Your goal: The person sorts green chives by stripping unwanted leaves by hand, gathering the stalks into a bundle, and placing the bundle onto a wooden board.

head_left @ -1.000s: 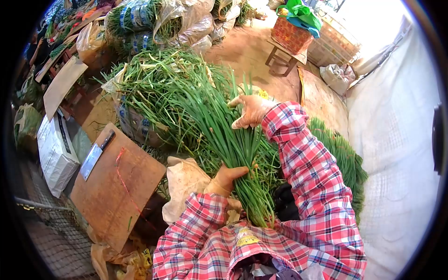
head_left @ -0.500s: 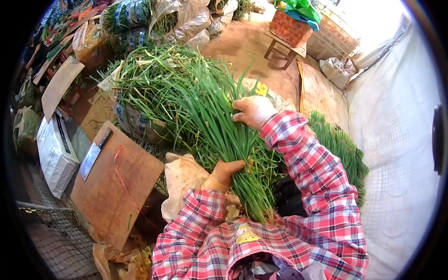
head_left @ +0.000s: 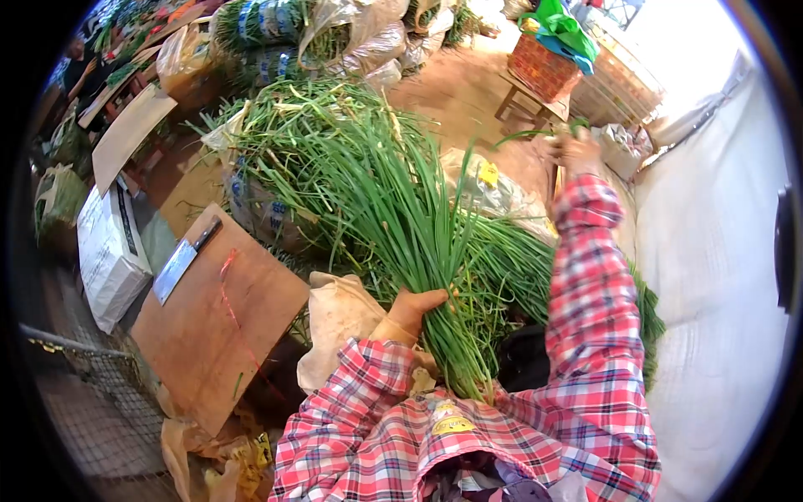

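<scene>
My left hand (head_left: 411,309) is wrapped round the lower part of a bunch of green chives (head_left: 418,226). Their long leaves fan up and away, and the stem ends point toward my lap. Off to the upper right, my right hand (head_left: 577,152) is stretched out and blurred by motion. A few loose chive leaves (head_left: 529,134) stick out from its fingers. Beyond the bunch lies a big heap of chives (head_left: 288,125), tangled and partly yellowed. More chives (head_left: 514,263) lie under my right forearm.
To the left, a cleaver (head_left: 180,261) rests on a brown board (head_left: 226,309) with a red string (head_left: 226,280). A white box (head_left: 109,259) stands beyond it. At the back are wrapped bundles (head_left: 268,21) and a red basket (head_left: 542,67) on a stool. A white sheet (head_left: 711,276) hangs right.
My right hand has left the chive bunch and swung out to the upper right with a few leaves. My left hand keeps its grip on the bunch. The view has shifted slightly.
</scene>
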`<state>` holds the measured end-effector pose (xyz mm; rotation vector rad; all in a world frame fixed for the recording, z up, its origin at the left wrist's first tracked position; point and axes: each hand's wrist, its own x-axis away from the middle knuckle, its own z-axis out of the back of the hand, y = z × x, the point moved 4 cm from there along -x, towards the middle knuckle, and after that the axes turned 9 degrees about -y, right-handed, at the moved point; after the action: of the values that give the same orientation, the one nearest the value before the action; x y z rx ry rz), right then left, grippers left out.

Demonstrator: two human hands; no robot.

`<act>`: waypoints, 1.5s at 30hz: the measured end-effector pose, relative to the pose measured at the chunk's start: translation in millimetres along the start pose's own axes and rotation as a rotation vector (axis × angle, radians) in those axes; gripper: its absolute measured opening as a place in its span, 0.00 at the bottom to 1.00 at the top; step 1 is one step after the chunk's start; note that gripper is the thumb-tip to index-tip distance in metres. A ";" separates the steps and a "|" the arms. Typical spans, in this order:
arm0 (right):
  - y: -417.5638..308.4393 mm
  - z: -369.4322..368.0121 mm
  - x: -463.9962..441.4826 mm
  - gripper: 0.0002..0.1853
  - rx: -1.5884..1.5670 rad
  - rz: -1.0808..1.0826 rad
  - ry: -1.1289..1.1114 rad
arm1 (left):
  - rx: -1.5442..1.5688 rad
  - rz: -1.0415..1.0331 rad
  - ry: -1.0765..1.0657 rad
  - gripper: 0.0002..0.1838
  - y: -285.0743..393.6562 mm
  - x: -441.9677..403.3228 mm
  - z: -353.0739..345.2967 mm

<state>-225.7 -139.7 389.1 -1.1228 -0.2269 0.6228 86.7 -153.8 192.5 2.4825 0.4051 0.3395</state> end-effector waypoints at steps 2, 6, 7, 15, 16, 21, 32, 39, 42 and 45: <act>10.5 19.3 11.7 0.12 -0.040 0.051 -0.012 | -0.027 -0.088 0.093 0.18 4.2 1.0 5.0; 31.6 -47.8 138.8 0.28 1.544 -0.114 -1.144 | 0.066 -0.132 0.034 0.20 13.1 2.2 7.3; 50.7 -46.5 158.8 0.26 1.569 -0.138 -1.195 | 0.059 -0.173 0.031 0.20 16.7 3.1 7.6; -33.9 -81.2 138.6 0.10 0.282 0.169 -0.836 | -0.006 -0.169 0.093 0.20 5.6 -2.8 12.5; -43.2 -89.3 128.6 0.11 0.266 0.221 -0.829 | 0.000 -0.175 0.090 0.20 9.3 -2.1 9.1; -87.3 -128.5 94.3 0.20 0.415 0.464 -0.911 | 0.051 -0.091 0.039 0.20 12.0 3.3 2.3; -59.1 -132.9 89.1 0.08 -0.143 0.114 -0.643 | 0.056 -0.083 0.108 0.19 10.9 4.1 2.9; -86.1 -162.8 138.7 0.17 0.671 0.580 -1.033 | 0.033 -0.079 0.102 0.19 3.9 -3.9 8.6; -77.9 -190.6 145.7 0.19 1.153 0.508 -1.120 | 0.048 -0.133 0.108 0.21 0.4 -4.5 8.0; -55.4 -204.1 143.0 0.15 1.199 0.577 -1.114 | 0.048 -0.154 0.076 0.22 0.7 -5.0 7.6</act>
<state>5.6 -230.9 331.1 0.4431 -0.3892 1.5823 84.8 -160.0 186.2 2.4719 0.6389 0.3649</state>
